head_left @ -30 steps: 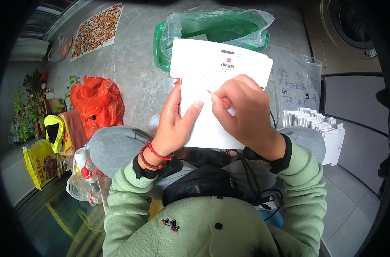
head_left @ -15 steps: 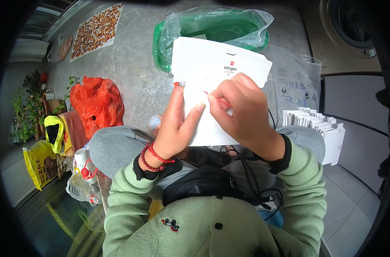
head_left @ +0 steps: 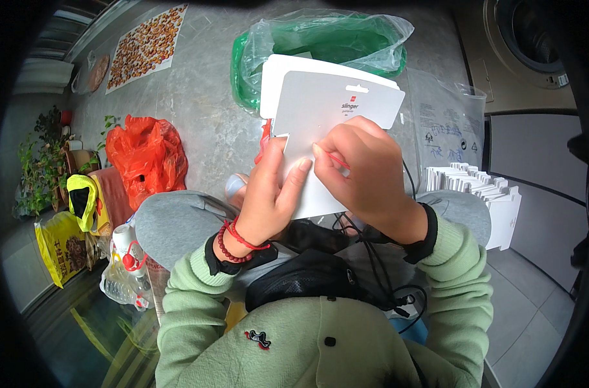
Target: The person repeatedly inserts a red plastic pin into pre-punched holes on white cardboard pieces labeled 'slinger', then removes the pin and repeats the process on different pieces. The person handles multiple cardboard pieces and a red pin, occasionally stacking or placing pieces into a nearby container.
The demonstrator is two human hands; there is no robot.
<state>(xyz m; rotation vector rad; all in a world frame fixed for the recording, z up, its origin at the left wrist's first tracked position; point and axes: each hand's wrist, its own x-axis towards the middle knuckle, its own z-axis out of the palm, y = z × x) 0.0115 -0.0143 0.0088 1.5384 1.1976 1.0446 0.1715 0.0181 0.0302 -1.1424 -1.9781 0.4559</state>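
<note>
My left hand (head_left: 267,197) is closed on the left edge of a white cardboard hang card (head_left: 317,103), its thumb lying across the front. The card is tilted and has a slot near its top edge. Behind it, another white card (head_left: 273,81) shows at the upper left. My right hand (head_left: 367,171) pinches a thin red strand (head_left: 338,160) against the card's face, close to the left thumb. Whether the strand is a cord or a stiff pin cannot be made out. Some red material (head_left: 264,141) peeks out beside my left fingers.
A green bin-like container (head_left: 240,77) lined with clear plastic stands ahead. A clear printed bag (head_left: 446,123) and a row of white cards (head_left: 495,207) are at right. A crumpled red plastic bag (head_left: 145,158) lies left. Black cables (head_left: 375,258) hang by my lap.
The front card has tilted and shifted slightly down, separating from the card behind. Both hands stay close together, with the right fingers still pinching the red strand.
</note>
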